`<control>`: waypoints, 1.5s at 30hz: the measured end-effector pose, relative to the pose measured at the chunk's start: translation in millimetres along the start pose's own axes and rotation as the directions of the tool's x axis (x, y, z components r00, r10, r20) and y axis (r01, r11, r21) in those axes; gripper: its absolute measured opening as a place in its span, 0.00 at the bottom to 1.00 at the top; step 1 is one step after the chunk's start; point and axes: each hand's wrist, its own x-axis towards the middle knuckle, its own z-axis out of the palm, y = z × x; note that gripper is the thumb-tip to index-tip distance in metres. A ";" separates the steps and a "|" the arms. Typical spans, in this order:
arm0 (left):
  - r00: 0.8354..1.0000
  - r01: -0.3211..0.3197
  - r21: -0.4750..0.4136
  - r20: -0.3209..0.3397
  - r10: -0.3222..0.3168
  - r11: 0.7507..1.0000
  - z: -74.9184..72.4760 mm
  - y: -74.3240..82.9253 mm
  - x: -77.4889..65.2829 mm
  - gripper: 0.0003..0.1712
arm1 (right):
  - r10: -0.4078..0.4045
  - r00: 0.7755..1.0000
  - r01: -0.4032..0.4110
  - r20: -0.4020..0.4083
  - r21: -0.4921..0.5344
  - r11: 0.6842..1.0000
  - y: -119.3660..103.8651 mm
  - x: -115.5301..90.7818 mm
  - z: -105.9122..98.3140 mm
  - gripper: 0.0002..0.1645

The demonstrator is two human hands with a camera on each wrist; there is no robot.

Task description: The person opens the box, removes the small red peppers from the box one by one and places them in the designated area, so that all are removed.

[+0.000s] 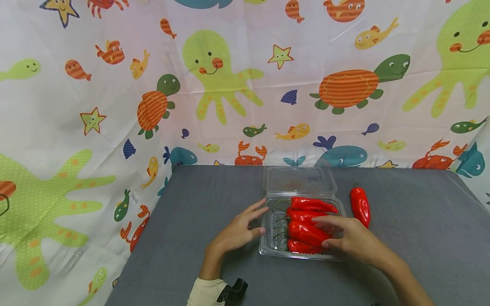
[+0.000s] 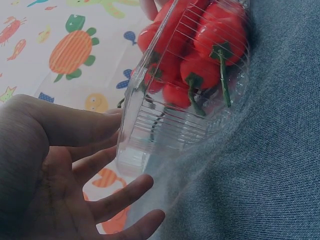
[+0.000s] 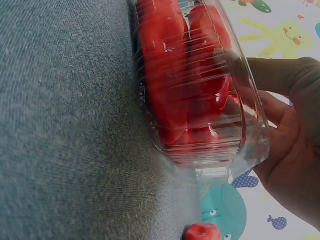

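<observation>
A clear plastic clamshell box lies on the table with its lid folded back. Several long red peppers lie side by side in it, green stems toward the left. My right hand reaches over the box's right rim; its thumb and fingers straddle the tip end of one of the upper peppers and hold it there. At the box's left side is my left hand, fingers spread and fairly straight, fingertips right at the rim. One more red pepper rests on the table right of the box.
The dark grey cloth-covered table reaches back to a curtain printed with sea animals. This curtain also hangs along the left side. A black band with a small device sits on the left wrist, over a light sleeve.
</observation>
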 end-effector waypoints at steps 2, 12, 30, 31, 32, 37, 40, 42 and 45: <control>1.000 0.000 -0.001 0.000 0.000 1.000 0.0 0.1 0.0 0.37 | -0.004 1.000 0.004 0.003 0.003 1.000 0.0 0.1 0.0 0.35; 1.000 0.003 -0.002 0.000 -0.003 1.000 0.2 0.4 -0.3 0.36 | -0.015 0.999 0.015 -0.028 0.008 1.000 -2.6 -3.3 -1.5 0.34; 1.000 0.009 -0.011 0.007 -0.009 1.000 -0.4 0.0 0.0 0.37 | -0.047 0.984 0.049 -0.175 0.005 0.999 -1.1 -11.1 -13.1 0.34; 1.000 0.009 -0.013 0.007 -0.009 1.000 -0.4 0.0 0.1 0.37 | -0.049 0.982 0.050 -0.181 0.002 0.999 -1.1 -11.4 -14.2 0.34; 1.000 0.010 -0.013 0.008 -0.010 1.000 -0.4 0.0 0.0 0.37 | -0.051 0.982 0.052 -0.184 0.001 0.999 -0.9 -11.7 -15.0 0.34; 1.000 0.010 -0.012 0.010 -0.010 1.000 0.0 -0.5 0.0 0.36 | -0.046 0.977 0.044 -0.207 -0.014 0.999 -0.9 -13.4 -20.0 0.33; 1.000 0.006 -0.015 0.008 -0.006 1.000 0.2 -1.0 0.2 0.36 | -0.055 0.972 0.050 -0.228 -0.028 0.998 -0.3 -14.9 -23.4 0.33; 1.000 0.003 -0.015 0.007 -0.003 1.000 0.3 -1.3 0.4 0.36 | -0.058 0.967 0.051 -0.247 -0.033 0.998 0.4 -16.2 -25.5 0.33; 1.000 -0.001 -0.016 0.007 0.001 1.000 0.3 -1.8 0.7 0.36 | -0.062 0.961 0.055 -0.271 -0.035 0.998 1.8 -18.4 -28.8 0.33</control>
